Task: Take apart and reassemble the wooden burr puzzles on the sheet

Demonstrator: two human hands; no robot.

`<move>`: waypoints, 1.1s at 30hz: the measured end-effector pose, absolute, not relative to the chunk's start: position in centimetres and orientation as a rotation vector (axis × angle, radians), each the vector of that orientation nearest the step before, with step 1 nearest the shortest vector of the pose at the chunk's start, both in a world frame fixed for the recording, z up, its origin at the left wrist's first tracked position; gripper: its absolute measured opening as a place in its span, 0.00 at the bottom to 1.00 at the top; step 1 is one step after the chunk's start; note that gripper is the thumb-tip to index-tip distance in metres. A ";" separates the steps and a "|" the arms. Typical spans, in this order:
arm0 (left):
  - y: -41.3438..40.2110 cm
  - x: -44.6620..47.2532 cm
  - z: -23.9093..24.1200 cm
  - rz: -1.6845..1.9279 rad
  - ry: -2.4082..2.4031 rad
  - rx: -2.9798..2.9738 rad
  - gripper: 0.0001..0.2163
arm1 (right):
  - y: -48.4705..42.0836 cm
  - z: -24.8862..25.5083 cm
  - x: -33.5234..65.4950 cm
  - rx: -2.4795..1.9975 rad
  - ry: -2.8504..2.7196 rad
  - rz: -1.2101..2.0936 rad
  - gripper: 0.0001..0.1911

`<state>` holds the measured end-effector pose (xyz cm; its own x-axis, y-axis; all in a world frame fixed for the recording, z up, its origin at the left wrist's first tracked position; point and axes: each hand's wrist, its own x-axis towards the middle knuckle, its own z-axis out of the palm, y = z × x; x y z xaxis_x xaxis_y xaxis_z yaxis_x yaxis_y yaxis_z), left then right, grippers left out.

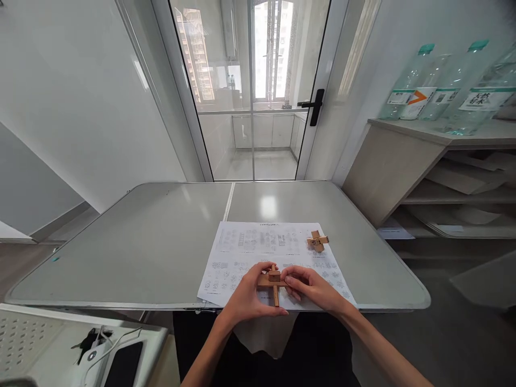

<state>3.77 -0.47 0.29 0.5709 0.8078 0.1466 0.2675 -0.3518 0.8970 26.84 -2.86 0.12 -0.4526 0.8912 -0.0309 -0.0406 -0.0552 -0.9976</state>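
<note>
Just above the table's front edge, my left hand (250, 297) is closed around a wooden interlocking puzzle (274, 277) made of crossed bars. Its thumb lies below the upright bar and its fingers reach the top. My right hand (309, 286) pinches the right end of the crossbar with thumb and forefinger. Under both hands is a printed sheet (229, 258) covered with small diagrams of shapes. Near the sheet's upper right corner rests a second wooden cross-shaped puzzle piece (317, 241) with dark lettering on it.
The grey table (133, 247) carries the sheet. To the lower left, a white cart (40, 344) holds keys (86, 343), a cable and a phone (124, 365). At right, a shelf unit (403, 161) bears several plastic bottles (441, 94). A glass door (253, 107) stands beyond the table.
</note>
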 end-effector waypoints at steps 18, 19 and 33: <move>-0.1 3.3 -0.1 0.838 1.049 1.701 0.41 | -1.6 0.0 26.8 -1.217 -1.350 1.231 0.28; -0.1 3.2 -0.1 0.855 1.038 1.674 0.40 | -1.5 -0.7 26.6 -1.272 -1.397 1.171 0.28; 0.2 2.6 0.6 0.883 0.886 1.564 0.34 | -1.3 -3.0 24.5 -1.613 -1.773 0.622 0.14</move>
